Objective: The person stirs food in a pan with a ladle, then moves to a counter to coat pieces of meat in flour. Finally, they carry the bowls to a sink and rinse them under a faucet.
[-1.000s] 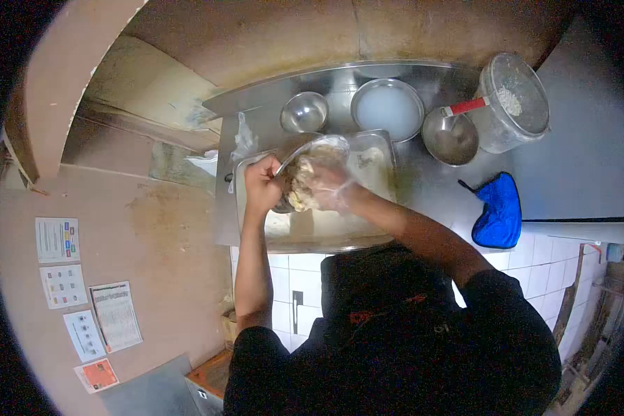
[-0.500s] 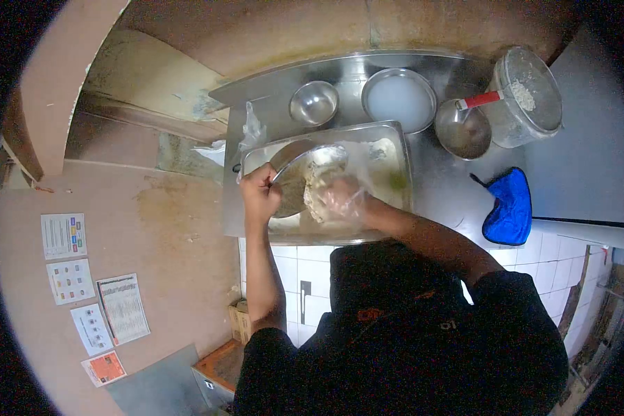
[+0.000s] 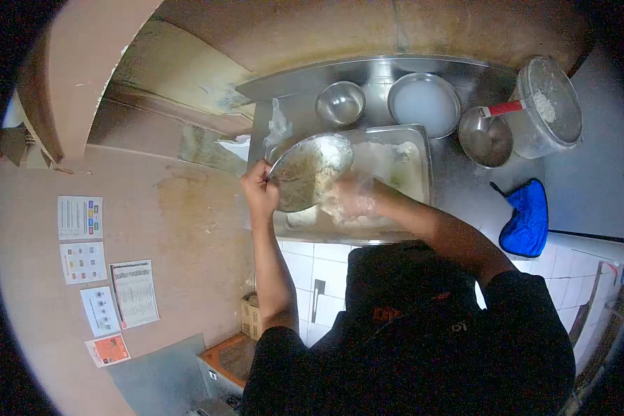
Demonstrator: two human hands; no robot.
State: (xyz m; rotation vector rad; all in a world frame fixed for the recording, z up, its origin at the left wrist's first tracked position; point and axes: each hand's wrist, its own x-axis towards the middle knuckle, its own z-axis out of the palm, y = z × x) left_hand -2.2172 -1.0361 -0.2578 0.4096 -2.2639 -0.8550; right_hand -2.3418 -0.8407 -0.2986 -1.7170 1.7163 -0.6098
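Observation:
My left hand (image 3: 261, 186) is closed round the rim of a metal bowl (image 3: 301, 173), which is tilted on its side over a rectangular metal tray (image 3: 428, 166). White flour (image 3: 402, 163) covers much of the tray. Pale, flour-coated lumps (image 3: 331, 204) lie at the bowl's lower right edge, too blurred to name. My right hand (image 3: 357, 197), in what looks like a clear plastic glove, is at these lumps beside the bowl's mouth. Motion smears its fingers, so their grip does not show.
Behind the tray stand a small steel bowl (image 3: 340, 103), a round pan of cloudy liquid (image 3: 424, 104), a sieve with a red handle (image 3: 504, 108) over another bowl (image 3: 485, 139), and a clear flour tub (image 3: 549, 104). A blue cloth (image 3: 525, 218) lies at the right; a plastic bag (image 3: 277, 125) at the left.
The bowl is tipped further, its inside now showing more. My right hand has drawn slightly towards me with the coated lumps. The whole view has shifted a little.

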